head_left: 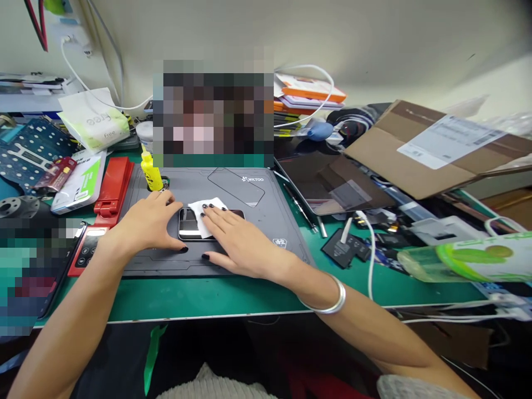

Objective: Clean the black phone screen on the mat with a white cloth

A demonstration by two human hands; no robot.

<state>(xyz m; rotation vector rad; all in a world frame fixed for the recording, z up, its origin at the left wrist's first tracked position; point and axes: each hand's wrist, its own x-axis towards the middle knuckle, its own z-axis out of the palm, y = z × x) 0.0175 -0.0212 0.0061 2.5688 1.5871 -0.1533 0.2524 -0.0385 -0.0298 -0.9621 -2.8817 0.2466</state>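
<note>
On the mat [191, 183], a phone [189, 226] is lying, a cloth [201, 227] partly over it, under the right hand [241, 241]. The left hand [152, 219] is flanking the phone's left end, before a bottle [152, 173]. Right of the mat, a battery [341, 248] is lying before a screen [320, 180].

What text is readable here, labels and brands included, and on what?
"WKTOO": grey mat, far right corner.
"free": pale green-and-white pack, upper print.
"Free": same pack, lower print.
Too small or blurred to read: carton label, yellow bottle, white-and-green box, mat badge, black battery-like part.
No readable text on the visible part of the phone.
</note>
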